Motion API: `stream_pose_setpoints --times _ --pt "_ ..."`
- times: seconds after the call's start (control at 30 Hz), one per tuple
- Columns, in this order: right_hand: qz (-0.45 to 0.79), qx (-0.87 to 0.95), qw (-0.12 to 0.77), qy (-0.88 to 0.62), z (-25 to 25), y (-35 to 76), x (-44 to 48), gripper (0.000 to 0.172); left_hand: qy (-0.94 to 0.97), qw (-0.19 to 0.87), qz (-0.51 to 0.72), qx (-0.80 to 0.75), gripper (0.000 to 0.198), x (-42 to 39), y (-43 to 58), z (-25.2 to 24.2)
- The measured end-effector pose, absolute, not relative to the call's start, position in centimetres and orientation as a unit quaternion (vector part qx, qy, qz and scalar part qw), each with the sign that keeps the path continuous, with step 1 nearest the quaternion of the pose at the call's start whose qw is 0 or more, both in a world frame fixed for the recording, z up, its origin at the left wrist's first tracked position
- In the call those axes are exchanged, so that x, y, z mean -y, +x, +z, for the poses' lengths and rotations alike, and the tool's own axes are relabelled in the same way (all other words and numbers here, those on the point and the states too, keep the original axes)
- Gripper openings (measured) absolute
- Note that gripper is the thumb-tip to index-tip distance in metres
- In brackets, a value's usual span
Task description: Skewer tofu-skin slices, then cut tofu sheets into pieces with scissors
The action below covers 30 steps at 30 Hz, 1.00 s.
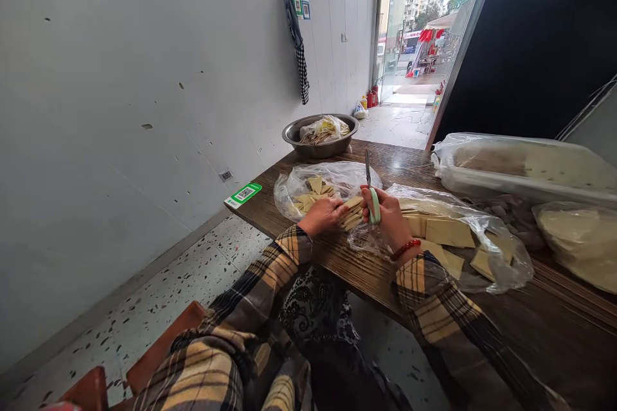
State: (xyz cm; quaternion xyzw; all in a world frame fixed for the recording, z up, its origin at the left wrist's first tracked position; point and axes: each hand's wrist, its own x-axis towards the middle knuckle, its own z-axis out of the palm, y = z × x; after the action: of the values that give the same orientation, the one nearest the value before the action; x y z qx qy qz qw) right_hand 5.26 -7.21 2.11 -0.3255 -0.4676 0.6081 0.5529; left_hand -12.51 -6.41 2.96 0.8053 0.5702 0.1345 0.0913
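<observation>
My left hand is closed on a small stack of thin pale-yellow tofu sheets, held low over the table. In my right hand is a pair of scissors with pale green handles, its blades pointing up; whether they are parted I cannot tell. Behind my left hand, a clear plastic bag lies spread with cut, partly triangular pieces on it. Larger square sheets rest on another clear bag to the right of my right hand.
A metal bowl with bagged skewers stands at the table's far end. On the right are a plastic-covered tray, another filled bag and thin brown sticks. A green code card lies at the left edge of the wooden table.
</observation>
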Motion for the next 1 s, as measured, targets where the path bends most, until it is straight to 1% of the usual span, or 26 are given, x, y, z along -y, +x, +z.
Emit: stream_pose_setpoints --times 0.07,0.13,0.23,0.33,0.43,0.57,0.77,0.87,1.0 --pt "0.608 0.469 0.555 -0.321 2.1 5.3 7.2 0.049 0.793 0.104 0.144 -0.583 0.036 6.1 -12.8 3.0" --pt "0.609 0.470 0.555 -0.317 2.0 5.3 7.2 0.049 0.785 0.119 0.155 -0.587 0.030 5.8 -13.1 3.0" --pt "0.610 0.474 0.556 -0.307 1.8 5.3 7.1 0.048 0.763 0.187 0.201 -0.585 0.025 5.5 -13.3 2.8" --pt "0.607 0.473 0.560 -0.306 1.7 5.2 7.1 0.048 0.718 0.265 0.266 -0.586 0.028 5.2 -13.3 2.2" --pt "0.595 0.482 0.558 -0.320 1.7 5.2 7.0 0.050 0.678 0.311 0.310 -0.589 0.028 5.1 -13.1 1.8" --pt "0.582 0.502 0.543 -0.339 1.9 5.2 6.9 0.055 0.640 0.366 0.339 -0.585 0.024 5.7 -12.7 2.0" --pt "0.585 0.533 0.517 -0.327 2.5 5.9 7.3 0.054 0.613 0.446 0.382 -0.529 0.025 6.9 -13.0 2.4" --pt "0.584 0.560 0.487 -0.328 2.6 6.6 7.7 0.054 0.558 0.479 0.452 -0.505 0.030 7.0 -13.6 2.8" --pt "0.574 0.593 0.442 -0.353 2.5 7.6 7.7 0.056 0.480 0.493 0.540 -0.485 0.036 6.9 -14.9 4.4"
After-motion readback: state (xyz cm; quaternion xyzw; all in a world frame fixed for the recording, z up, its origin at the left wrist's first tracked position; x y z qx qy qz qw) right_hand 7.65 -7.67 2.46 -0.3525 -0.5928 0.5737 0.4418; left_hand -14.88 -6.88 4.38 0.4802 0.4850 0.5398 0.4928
